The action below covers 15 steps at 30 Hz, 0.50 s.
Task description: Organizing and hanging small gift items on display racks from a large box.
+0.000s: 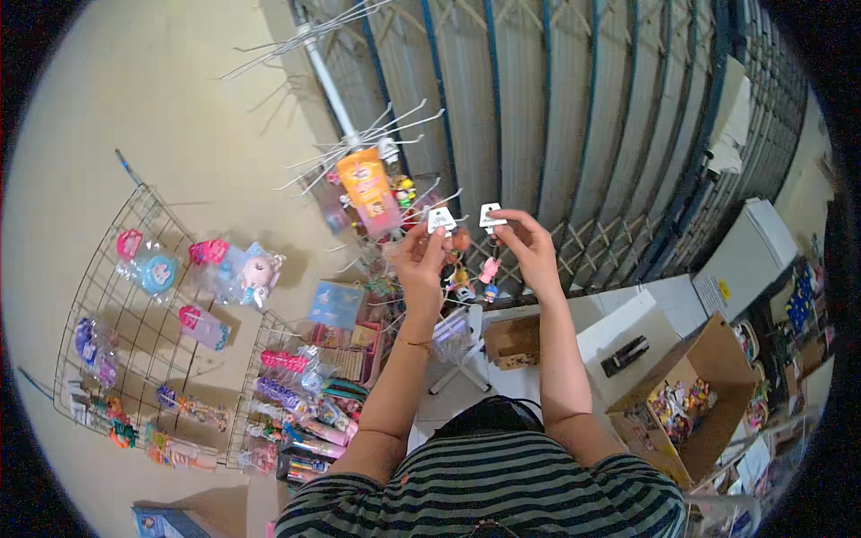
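My left hand [425,259] pinches a white hang card [441,220] between thumb and fingers, close to the wire hooks of a white display stand [329,81]. My right hand [528,245] grips a second white card [492,216], from which a keychain with a pink figure [490,270] and a small blue figure [491,292] dangles. Colourful small figures hang below and beside my left hand; which of them belong to its card I cannot tell. An orange and pink pouch [366,188] hangs on the stand, left of my left hand.
A wire grid rack [144,336] with bagged trinkets is on the wall at left. Ahead stands a folding metal gate [518,134]. At right are an open cardboard box [726,363] holding small figures and a white box [746,255]. A smaller cardboard box [512,341] lies below my hands.
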{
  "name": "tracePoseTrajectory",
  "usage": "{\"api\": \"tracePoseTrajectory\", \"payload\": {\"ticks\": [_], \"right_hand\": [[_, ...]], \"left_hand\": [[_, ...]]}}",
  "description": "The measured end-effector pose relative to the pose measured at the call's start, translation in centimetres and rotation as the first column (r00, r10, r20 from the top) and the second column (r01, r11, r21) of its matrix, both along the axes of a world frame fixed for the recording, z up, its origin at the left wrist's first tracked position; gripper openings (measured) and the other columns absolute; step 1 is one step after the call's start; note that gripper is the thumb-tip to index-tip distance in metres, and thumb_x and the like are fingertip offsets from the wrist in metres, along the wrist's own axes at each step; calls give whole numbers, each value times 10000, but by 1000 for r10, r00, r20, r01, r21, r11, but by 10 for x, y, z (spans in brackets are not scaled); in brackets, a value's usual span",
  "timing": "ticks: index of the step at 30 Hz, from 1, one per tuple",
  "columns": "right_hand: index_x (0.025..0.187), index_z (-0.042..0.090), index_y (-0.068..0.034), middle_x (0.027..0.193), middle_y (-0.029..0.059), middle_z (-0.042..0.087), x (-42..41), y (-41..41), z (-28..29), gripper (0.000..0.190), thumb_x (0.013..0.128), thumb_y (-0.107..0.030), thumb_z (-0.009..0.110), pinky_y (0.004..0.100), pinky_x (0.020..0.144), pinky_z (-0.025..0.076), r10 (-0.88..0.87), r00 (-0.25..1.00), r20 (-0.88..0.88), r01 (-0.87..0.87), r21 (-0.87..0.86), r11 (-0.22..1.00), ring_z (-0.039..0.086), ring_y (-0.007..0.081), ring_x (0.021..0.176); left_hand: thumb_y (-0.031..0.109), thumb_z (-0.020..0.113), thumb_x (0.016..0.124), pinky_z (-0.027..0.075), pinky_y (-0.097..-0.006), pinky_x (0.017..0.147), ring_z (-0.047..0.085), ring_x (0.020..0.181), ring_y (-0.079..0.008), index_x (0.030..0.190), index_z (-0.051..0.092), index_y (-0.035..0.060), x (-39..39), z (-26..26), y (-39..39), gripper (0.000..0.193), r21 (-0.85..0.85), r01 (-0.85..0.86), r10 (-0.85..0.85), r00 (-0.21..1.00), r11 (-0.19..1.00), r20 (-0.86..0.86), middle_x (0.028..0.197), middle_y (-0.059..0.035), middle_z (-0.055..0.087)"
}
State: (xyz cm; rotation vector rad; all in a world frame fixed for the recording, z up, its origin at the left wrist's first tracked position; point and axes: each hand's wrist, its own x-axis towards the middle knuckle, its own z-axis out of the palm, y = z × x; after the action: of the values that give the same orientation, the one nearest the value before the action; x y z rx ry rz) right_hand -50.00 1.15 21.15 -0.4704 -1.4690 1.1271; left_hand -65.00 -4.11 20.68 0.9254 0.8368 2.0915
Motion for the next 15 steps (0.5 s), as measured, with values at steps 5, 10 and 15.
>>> {"api": "tracePoseTrajectory", "payload": {"ticks": [5, 10, 15], "right_hand": [[1073, 552, -7, 935, 37, 593, -37, 31, 17, 234, 841, -34, 532, 213, 710, 421, 125, 989, -80, -127, -23, 992, 533, 77, 802], [1094, 521, -15, 875, 52, 609, -64, 68, 36, 264, 834, -48, 556, 210, 684, 441, 202, 973, -112, -199, 35, 979, 555, 75, 776], [1086, 488, -58, 798, 47, 616, -83, 99, 51, 304, 806, -83, 605, 195, 578, 426, 196, 976, -95, -198, -19, 980, 562, 75, 672]], "left_hand": [[65, 595, 818, 475, -217, 659, 539, 713, -97, 1017, 520, -16, -29, 17, 8, 228, 50, -94, 92, 995, 994, 48, 846, -32, 535], [59, 577, 830, 463, -211, 642, 531, 684, -84, 1006, 546, 1, -43, 34, 22, 187, 108, -150, 143, 987, 983, 68, 881, -38, 576], [61, 585, 825, 465, -202, 626, 542, 682, -88, 1003, 546, 3, -47, 43, 43, 191, 97, -193, 184, 979, 976, 93, 877, -48, 586]]}}
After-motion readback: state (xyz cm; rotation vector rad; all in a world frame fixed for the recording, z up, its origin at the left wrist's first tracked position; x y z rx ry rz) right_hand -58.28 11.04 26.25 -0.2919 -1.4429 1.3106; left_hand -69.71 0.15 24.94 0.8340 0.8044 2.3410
